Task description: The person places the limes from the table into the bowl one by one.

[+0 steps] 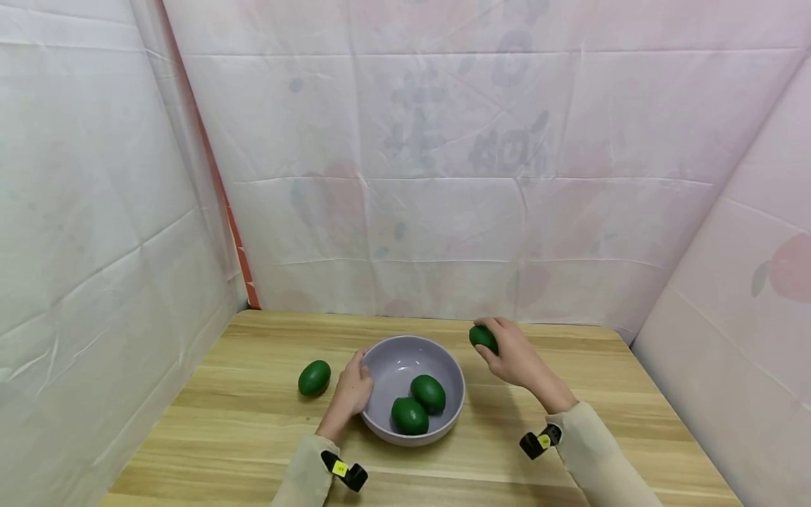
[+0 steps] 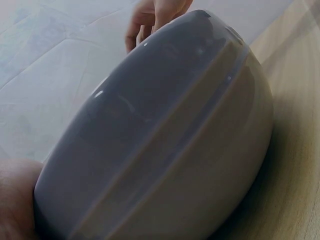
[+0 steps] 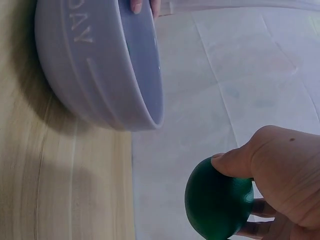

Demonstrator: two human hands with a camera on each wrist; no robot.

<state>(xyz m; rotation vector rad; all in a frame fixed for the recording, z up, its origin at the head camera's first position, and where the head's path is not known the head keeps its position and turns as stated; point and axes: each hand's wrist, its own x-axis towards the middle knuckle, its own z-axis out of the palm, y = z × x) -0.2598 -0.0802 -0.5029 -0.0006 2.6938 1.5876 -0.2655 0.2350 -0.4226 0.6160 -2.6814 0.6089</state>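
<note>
My right hand [image 1: 512, 352] grips a smooth dark green avocado [image 1: 483, 339] to the right of the bowl, above the table. In the right wrist view the thumb presses on one side of this avocado [image 3: 217, 200], with fingers behind it. My left hand [image 1: 355, 386] holds the left rim of a round lavender bowl [image 1: 394, 358], and a fingertip [image 3: 136, 6] shows over its inner wall. Inside the bowl two more avocados lie side by side, the front one [image 1: 409, 417] next to the rear one [image 1: 429, 393]. Another avocado [image 1: 314, 378] rests on the table, left of my left hand.
The wooden table [image 1: 253, 436] carries the bowl and the loose avocado. Pale printed cloth [image 1: 443, 211] hangs behind the table's far edge, with more cloth on the left [image 1: 95, 246] and right sides. Both wrists wear small black cameras.
</note>
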